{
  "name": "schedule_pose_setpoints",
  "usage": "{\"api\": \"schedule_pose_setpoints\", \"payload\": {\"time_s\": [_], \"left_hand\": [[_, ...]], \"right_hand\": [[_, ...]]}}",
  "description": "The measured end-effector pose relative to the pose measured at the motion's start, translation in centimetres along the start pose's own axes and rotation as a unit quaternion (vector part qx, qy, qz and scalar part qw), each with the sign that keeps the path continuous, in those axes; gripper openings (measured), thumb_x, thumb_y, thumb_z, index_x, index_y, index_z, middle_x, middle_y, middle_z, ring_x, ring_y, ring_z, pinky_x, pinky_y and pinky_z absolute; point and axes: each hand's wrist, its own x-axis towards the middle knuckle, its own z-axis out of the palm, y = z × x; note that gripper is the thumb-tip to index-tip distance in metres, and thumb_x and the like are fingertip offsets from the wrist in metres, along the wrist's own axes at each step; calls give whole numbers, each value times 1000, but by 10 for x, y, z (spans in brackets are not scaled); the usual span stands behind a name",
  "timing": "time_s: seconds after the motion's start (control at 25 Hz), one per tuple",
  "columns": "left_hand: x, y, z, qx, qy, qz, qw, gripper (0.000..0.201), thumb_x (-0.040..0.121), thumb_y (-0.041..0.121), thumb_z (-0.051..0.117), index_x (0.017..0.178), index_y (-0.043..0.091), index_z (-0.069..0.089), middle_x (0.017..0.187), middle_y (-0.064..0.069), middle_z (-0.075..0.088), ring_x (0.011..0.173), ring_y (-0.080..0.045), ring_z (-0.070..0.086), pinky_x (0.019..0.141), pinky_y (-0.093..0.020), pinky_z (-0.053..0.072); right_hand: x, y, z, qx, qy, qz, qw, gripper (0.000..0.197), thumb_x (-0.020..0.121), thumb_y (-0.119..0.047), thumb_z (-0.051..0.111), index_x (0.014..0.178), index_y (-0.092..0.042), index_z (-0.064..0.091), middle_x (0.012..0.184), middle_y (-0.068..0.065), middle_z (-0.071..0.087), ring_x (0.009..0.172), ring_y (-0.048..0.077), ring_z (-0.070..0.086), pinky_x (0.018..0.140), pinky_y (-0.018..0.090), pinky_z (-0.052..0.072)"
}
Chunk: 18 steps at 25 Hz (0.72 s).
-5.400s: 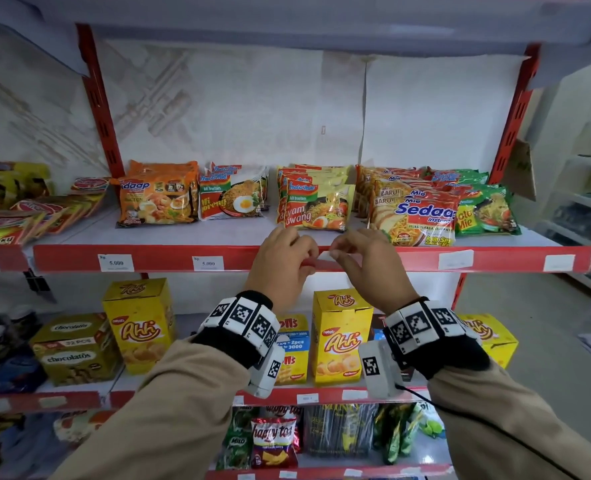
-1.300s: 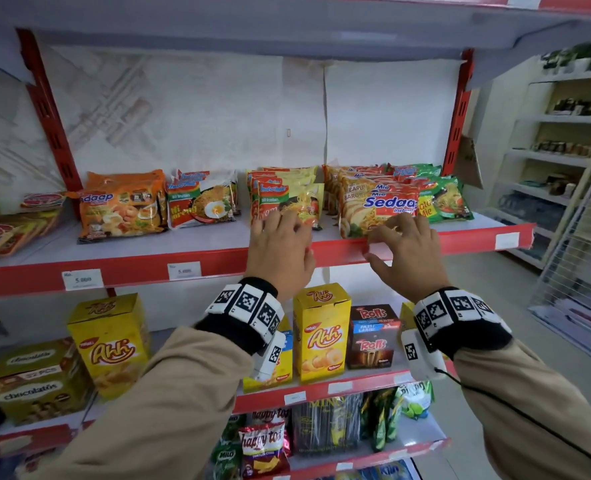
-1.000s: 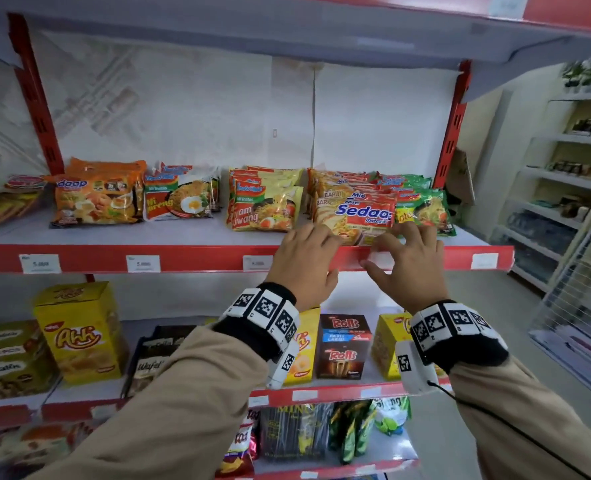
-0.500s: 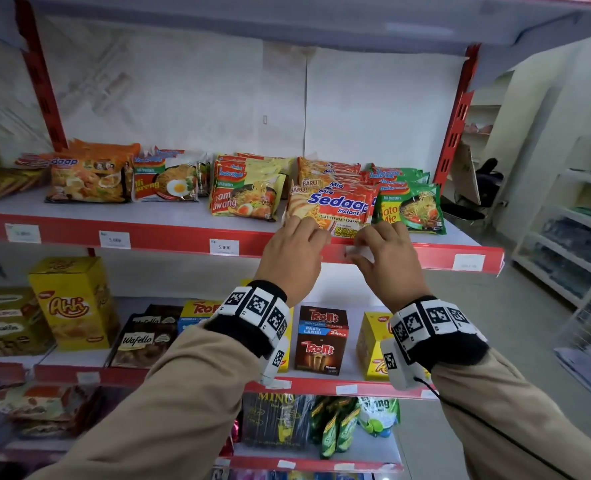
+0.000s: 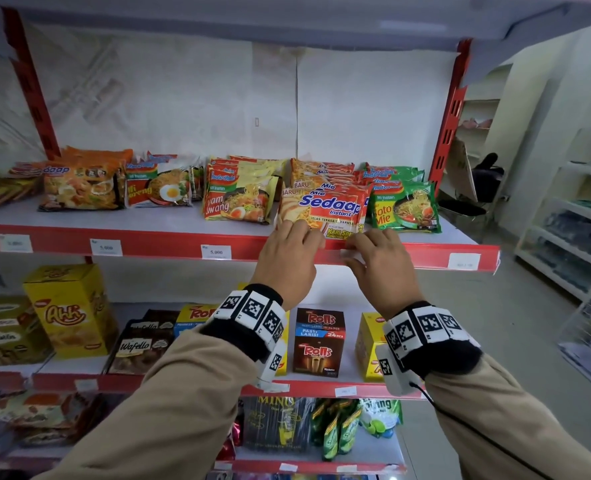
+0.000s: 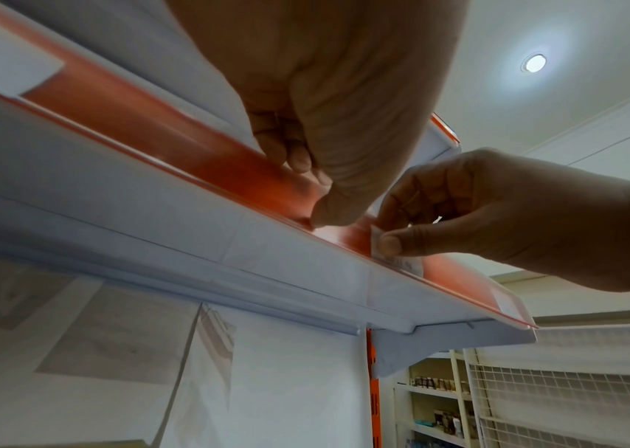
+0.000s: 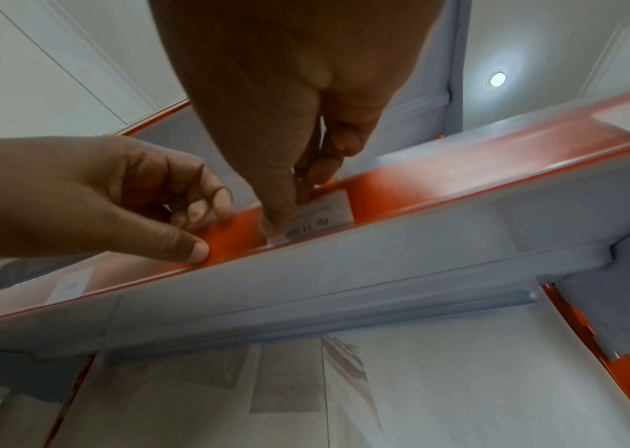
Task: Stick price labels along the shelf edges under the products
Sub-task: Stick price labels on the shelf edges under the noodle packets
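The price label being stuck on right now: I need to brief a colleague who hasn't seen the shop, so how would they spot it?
Find the red front edge of the noodle shelf. Follow it right to below the Sedaap packs, where both hands meet. The price label is under the right hand, thumb pressing on it; unlike the other labels along that edge, it alone is being touched.
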Motion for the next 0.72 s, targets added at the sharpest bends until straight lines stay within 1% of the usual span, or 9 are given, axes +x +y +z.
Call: {"api": "schedule_pose_setpoints", "payload": {"time_s": [0.16, 0.24, 0.36, 0.44, 0.48, 0.52, 0.6, 0.68, 0.72], "left_hand": [[-1, 0, -1, 7, -7, 3, 1000, 24, 87, 7, 52, 108, 17, 58, 101, -4, 48, 97, -24, 43, 83, -35, 41], [-2, 0, -1, 5, -7, 5, 1000, 24, 88, 6, 51, 108, 17, 58, 101, -4, 47, 97, -23, 43, 84, -36, 40], [-2, -1, -2, 9, -14, 8, 1000, 25, 91, 8, 47, 112, 18, 57, 104, -4, 47, 99, -22, 42, 84, -34, 39], [-3, -1, -2, 5, -14, 9, 1000, 25, 92, 8, 47, 113, 18, 57, 104, -4, 47, 100, -23, 41, 84, -34, 38], [-3, -2, -2, 1, -12, 9, 1000, 25, 92, 8, 47, 113, 18, 57, 104, -4, 47, 100, -23, 42, 84, -34, 39], [-3, -2, -1, -4, -12, 9, 1000, 26, 91, 7, 48, 112, 18, 58, 104, -5, 48, 100, -24, 42, 84, -34, 39], [-3, -3, 0, -14, -13, 8, 1000, 27, 89, 6, 51, 112, 18, 59, 104, -5, 49, 100, -24, 43, 84, -35, 40], [-3, -4, 0, -32, -9, 6, 999, 26, 88, 9, 55, 111, 19, 61, 104, -4, 50, 101, -23, 44, 86, -35, 41], [-3, -4, 1, -47, -1, 4, 999, 23, 88, 13, 56, 109, 19, 62, 103, -3, 50, 100, -23, 45, 86, -35, 41]], "right_hand": [[1, 0, -1, 7, -13, 4, 1000, 18, 75, -17, 78, 82, -8, 63, 79, 11, 61, 76, 32, 52, 67, 37, 44], [2, 0, -1, 2, -27, 13, 1000, 20, 74, -19, 78, 82, -8, 63, 80, 11, 61, 77, 32, 52, 67, 37, 44], [6, 0, -4, -26, -69, 23, 997, 22, 78, -24, 75, 90, -12, 62, 85, 9, 62, 81, 31, 51, 68, 38, 42], [10, 1, -7, -38, -116, 31, 992, 21, 83, -25, 69, 98, -14, 61, 94, 8, 62, 89, 30, 49, 76, 37, 40], [12, 2, -9, -31, -135, 35, 990, 19, 85, -25, 67, 100, -14, 62, 98, 9, 61, 92, 29, 48, 79, 35, 38], [15, 2, -11, -4, -146, 43, 988, 17, 86, -24, 65, 99, -13, 63, 100, 9, 60, 94, 27, 47, 81, 34, 37], [20, 4, -20, 101, -154, 77, 980, 10, 87, -20, 66, 94, -13, 64, 99, 8, 56, 92, 24, 50, 82, 33, 42], [25, 8, -27, 208, -142, 121, 960, 6, 86, -16, 67, 87, -13, 62, 92, 4, 58, 81, 18, 54, 76, 33, 47], [27, 9, -30, 255, -120, 146, 948, 7, 86, -14, 68, 86, -12, 61, 87, 3, 61, 76, 18, 57, 71, 32, 48]]}}
